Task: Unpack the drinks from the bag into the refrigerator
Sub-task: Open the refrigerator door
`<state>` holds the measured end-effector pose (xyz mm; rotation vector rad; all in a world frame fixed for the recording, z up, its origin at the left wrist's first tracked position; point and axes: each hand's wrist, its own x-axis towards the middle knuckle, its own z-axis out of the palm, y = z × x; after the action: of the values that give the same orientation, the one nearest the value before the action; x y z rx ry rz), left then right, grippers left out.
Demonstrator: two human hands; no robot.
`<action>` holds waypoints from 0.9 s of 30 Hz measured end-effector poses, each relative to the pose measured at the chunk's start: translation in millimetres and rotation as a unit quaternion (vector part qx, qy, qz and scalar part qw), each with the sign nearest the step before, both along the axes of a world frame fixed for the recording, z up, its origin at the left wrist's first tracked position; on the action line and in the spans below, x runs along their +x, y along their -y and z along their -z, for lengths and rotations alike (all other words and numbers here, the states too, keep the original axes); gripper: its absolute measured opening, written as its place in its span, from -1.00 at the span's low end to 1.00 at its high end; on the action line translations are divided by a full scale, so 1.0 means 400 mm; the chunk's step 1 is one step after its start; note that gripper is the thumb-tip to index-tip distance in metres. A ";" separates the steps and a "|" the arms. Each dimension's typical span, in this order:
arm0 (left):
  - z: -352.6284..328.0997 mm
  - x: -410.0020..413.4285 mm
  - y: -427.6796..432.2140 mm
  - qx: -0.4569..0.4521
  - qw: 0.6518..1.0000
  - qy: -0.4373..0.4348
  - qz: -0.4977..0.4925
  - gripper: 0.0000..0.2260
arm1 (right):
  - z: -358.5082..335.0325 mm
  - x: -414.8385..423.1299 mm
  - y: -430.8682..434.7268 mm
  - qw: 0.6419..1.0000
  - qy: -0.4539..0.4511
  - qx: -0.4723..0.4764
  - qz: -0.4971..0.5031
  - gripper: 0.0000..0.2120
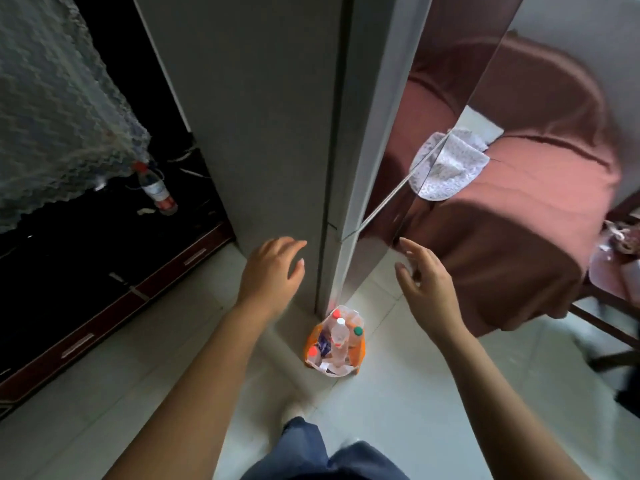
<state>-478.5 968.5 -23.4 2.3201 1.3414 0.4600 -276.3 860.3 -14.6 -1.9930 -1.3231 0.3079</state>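
An orange and clear bag (334, 367) stands on the pale floor at the foot of the refrigerator's corner. Several bottles stick up inside it, with white (340, 321), green (357, 330) and red (313, 350) caps. The tall grey refrigerator (263, 126) rises in front of me, its mirrored doors (429, 161) shut. My left hand (273, 271) hovers by the grey side panel, fingers apart, empty. My right hand (426, 282) reaches toward the lower door's edge with fingers spread, holding nothing.
A dark cabinet with drawers (104, 306) runs along the left, with a lace cloth (52, 109) and a red-capped bottle (157, 188) on top. A bed with a reddish cover (540, 188) and a chair (609, 265) stand to the right. My legs (311, 455) are below.
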 end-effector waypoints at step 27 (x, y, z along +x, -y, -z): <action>-0.412 0.134 -0.276 0.156 0.985 0.048 0.056 -0.29 | -0.449 0.024 -0.341 0.984 0.112 0.133 -0.046 -0.09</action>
<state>-424.7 1078.7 141.5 2.5682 1.1550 0.7829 -266.8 996.8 165.1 -1.7834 -1.5134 -0.0532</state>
